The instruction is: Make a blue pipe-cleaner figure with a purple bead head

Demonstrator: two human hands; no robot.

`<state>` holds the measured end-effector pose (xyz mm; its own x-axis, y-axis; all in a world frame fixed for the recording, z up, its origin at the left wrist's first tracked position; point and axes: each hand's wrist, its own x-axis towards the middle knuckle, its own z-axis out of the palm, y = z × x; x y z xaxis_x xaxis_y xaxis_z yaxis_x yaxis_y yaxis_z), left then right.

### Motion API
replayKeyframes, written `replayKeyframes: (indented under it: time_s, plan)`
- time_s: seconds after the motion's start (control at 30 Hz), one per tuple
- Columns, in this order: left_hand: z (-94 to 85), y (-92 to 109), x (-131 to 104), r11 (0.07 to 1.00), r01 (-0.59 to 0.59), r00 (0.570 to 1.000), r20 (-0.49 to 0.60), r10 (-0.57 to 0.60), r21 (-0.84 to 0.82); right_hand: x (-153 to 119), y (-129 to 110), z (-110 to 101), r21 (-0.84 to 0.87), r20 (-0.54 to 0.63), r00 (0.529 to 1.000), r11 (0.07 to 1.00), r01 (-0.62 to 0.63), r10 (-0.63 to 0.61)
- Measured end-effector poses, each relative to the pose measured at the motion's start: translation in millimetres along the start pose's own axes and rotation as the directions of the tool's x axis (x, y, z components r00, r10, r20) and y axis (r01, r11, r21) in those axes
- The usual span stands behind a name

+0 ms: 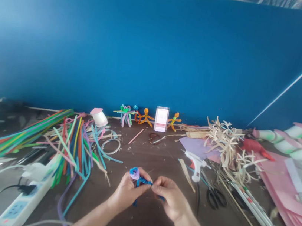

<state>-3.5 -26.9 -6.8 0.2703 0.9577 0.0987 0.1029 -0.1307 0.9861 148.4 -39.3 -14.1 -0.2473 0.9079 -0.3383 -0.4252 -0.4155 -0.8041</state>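
Observation:
Near the middle of the table's front, my left hand (129,190) is closed around a small pipe cleaner figure (135,173) with a rolled blue and lilac head. A twisted blue pipe cleaner arm (145,181) stretches from it toward the right. My right hand (169,194) pinches the tip of that arm between thumb and fingers, and a bit of blue shows below those fingers. Another blue end hangs beneath my left hand. My palms hide the rest of the figure.
Colourful pipe cleaners (76,143) and a white power strip (26,200) lie left. Finished figures (146,117) stand along the blue wall (159,54). To the right are a glue gun (196,166), black-handled scissors (216,198), dried husk flowers (225,142) and pink sheets (282,195).

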Motion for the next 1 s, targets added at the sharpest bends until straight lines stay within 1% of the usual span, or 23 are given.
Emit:
replayKeyframes:
  time_s: [0.07,0.17,0.23,0.3,0.4,0.5,0.6,0.7,0.8,1.0]
  plan:
    - [0.1,0.5,1.1,0.999,0.036,0.999,-0.014,-0.036,-0.013,0.8,1.3,-0.3,0.042,0.006,1.0,0.999,-0.02,0.02]
    - [1.3,0.3,3.7,0.991,0.114,0.992,-0.042,-0.118,-0.076,1.2,1.1,-1.4,0.065,0.055,0.998,0.997,-0.039,0.036]
    - [2.5,-0.1,5.3,0.981,0.145,0.987,-0.048,-0.152,-0.126,1.3,0.4,-2.7,0.07,0.051,0.997,0.996,-0.053,0.05]
    - [3.3,-0.1,6.3,0.978,0.152,0.986,-0.052,-0.161,-0.143,1.3,-0.3,-3.8,0.046,0.014,0.999,0.998,-0.035,0.035]
    - [3.5,1.0,6.6,0.982,0.153,0.985,-0.063,-0.161,-0.113,0.6,-1.2,-4.0,-0.06,-0.01,1.0,0.998,0.021,-0.021]
    - [2.7,2.3,5.9,0.985,0.15,0.987,-0.037,-0.154,-0.087,-0.8,-2.3,-1.9,-0.155,-0.017,0.998,0.986,0.059,-0.063]
    - [1.6,2.2,4.8,0.988,0.142,0.99,-0.007,-0.143,-0.064,-2.3,-3.2,1.1,-0.169,-0.033,0.997,0.984,0.06,-0.067]
    - [0.8,0.8,3.8,0.989,0.14,0.99,0.003,-0.14,-0.052,-3.0,-3.1,3.3,-0.123,-0.037,0.999,0.992,0.035,-0.04]
    - [0.8,0.2,3.0,0.988,0.137,0.991,0.01,-0.137,-0.071,-3.3,-1.7,4.1,-0.059,-0.016,1.0,0.998,0.024,-0.025]
    - [1.3,5.3,0.3,0.977,0.124,0.991,0.065,-0.114,-0.173,-7.0,3.6,4.5,0.144,0.044,0.997,0.987,-0.071,0.065]
